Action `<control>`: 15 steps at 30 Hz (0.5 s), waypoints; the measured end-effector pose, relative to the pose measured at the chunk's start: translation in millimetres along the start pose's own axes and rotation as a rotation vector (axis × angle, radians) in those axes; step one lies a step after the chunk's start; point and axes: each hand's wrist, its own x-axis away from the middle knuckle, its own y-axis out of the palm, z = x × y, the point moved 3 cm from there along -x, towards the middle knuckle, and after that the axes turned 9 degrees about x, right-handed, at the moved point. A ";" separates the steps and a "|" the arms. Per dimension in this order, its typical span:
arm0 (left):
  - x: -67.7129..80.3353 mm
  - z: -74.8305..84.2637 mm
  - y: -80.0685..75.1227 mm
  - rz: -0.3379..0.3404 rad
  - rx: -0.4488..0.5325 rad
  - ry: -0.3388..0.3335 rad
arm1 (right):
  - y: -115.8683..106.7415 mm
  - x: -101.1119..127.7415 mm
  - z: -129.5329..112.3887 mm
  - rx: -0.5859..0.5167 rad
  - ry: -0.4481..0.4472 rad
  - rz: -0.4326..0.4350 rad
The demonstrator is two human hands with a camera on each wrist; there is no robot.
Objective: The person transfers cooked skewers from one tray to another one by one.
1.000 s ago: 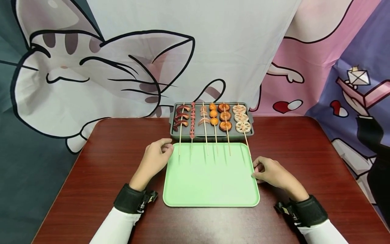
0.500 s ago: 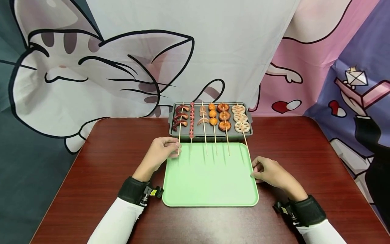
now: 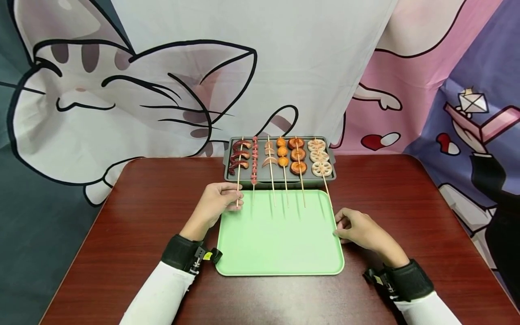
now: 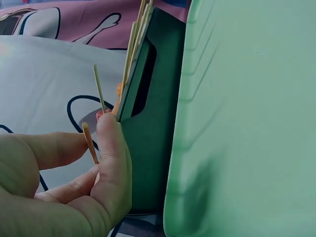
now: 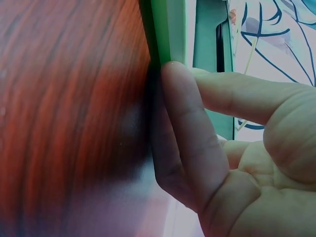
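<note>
My left hand pinches the wooden stick of the leftmost skewer, between thumb and fingers. This skewer bears dark reddish-brown, curved sausage-like pieces and rests on a grey-green grill pan. My right hand grips the right edge of a light green tray in front of the pan. In the right wrist view, thumb and fingers meet at the tray's rim. The tray lies flat on the table; several stick ends overhang its far edge.
Beside the held skewer lie a pink sausage skewer, a skewer of pale curved pieces, orange balls, brown mushroom-like discs and lotus root slices. A brown wooden table carries everything. Behind hangs a cartoon-printed cloth.
My left hand has moved right, from beside the tray's far left corner onto the leftmost skewer's stick, and taken hold of it. My right hand stays at the tray's right edge.
</note>
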 end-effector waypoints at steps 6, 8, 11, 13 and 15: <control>-1.2 0.5 -2.5 0.010 0.025 0.011 | -0.4 0.0 -0.5 0.000 -0.001 0.002; -0.9 0.8 -2.9 0.013 0.021 0.017 | -0.6 -0.2 -0.2 -0.002 -0.004 0.006; -1.9 0.5 -3.4 0.010 0.019 0.029 | -0.6 -0.7 1.4 -0.014 -0.009 0.011; -2.9 0.2 -3.8 0.010 0.015 0.037 | -0.7 -0.8 2.7 -0.026 -0.019 0.010; -3.0 0.1 -3.8 0.014 0.012 0.043 | -0.7 -0.7 3.7 -0.046 -0.033 0.007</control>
